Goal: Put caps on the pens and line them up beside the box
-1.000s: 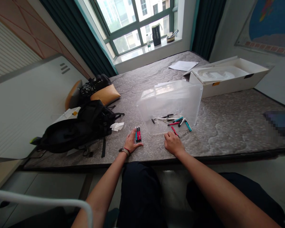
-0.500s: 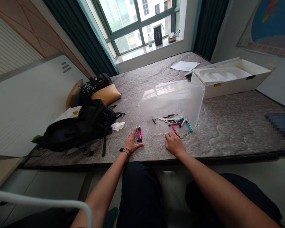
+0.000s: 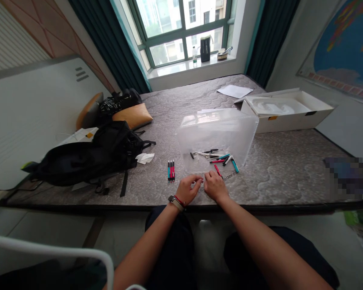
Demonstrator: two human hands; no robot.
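- Pens: three, side by side on the mattress, near the left hand. Judged light, stiff, liable to roll; best gripped mid-barrel.
- Left hand: fingers curled, narrow gap to thumb. Right hand: fingers folded in. Whether either holds anything cannot be told.
- Clear bin: contains loose pen parts, judged light, easily scattered.
- White box: open, moulded tray inside.

A row of pens lies near the front edge of the mattress, between a backpack at left and a bin containing loose pens; paper rests near the far-right corner.
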